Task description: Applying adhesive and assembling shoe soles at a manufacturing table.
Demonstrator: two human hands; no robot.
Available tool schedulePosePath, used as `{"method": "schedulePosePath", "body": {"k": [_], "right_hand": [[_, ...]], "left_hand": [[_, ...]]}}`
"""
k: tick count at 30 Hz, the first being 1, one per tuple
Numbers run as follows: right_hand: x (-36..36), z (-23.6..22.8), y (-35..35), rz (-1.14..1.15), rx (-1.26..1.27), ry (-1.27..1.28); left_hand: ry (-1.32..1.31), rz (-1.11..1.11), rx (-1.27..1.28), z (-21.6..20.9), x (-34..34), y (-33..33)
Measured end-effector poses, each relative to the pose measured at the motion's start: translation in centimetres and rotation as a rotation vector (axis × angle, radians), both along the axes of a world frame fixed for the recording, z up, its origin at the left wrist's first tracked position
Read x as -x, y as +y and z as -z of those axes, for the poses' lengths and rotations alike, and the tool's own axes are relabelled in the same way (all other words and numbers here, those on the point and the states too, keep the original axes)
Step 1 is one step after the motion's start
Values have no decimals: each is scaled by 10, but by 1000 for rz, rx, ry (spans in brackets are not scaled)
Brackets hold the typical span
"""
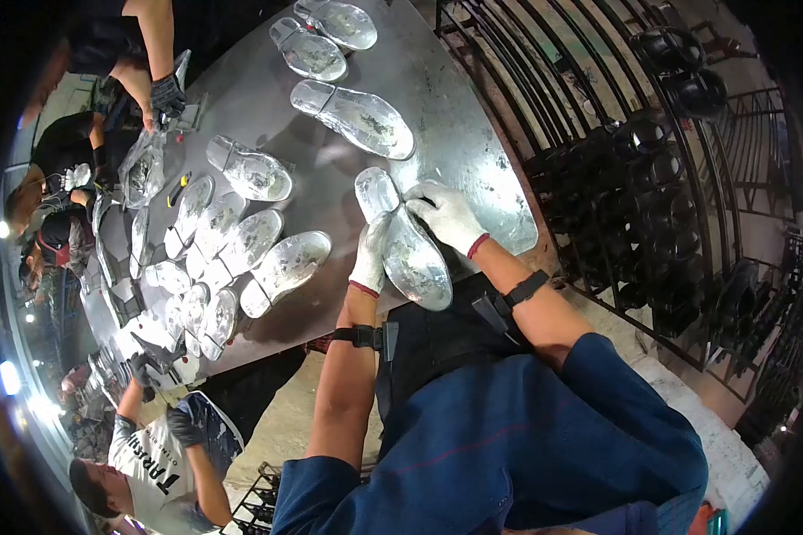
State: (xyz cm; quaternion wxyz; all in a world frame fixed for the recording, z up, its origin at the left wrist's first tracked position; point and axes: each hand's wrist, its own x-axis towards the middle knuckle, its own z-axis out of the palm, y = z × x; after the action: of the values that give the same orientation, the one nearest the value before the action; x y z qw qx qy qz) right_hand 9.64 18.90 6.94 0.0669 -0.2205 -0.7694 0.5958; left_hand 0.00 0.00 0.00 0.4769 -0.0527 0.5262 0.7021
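The left hand (369,259) in a white glove grips the side of a clear shoe sole (403,241), and the right hand (446,214), also gloved, presses closed on its other edge at two o'clock. The sole lies at the near edge of the metal table (473,116); more soles (241,250) rest at nine o'clock.

White-gloved hands (410,236), silvery sole mould (401,241), grey table (455,107).
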Motion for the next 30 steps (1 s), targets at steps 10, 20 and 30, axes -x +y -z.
{"method": "schedulePosePath", "body": {"k": [10, 20, 30], "right_hand": [[-11, 4, -23, 111, -45, 110], [0, -20, -1, 18, 29, 9], [-8, -13, 12, -182, -51, -68]], "left_hand": [[20, -73, -58, 28, 8, -7], [-2, -58, -40, 8, 1, -1], [34, -23, -29, 1, -2, 0]]}}
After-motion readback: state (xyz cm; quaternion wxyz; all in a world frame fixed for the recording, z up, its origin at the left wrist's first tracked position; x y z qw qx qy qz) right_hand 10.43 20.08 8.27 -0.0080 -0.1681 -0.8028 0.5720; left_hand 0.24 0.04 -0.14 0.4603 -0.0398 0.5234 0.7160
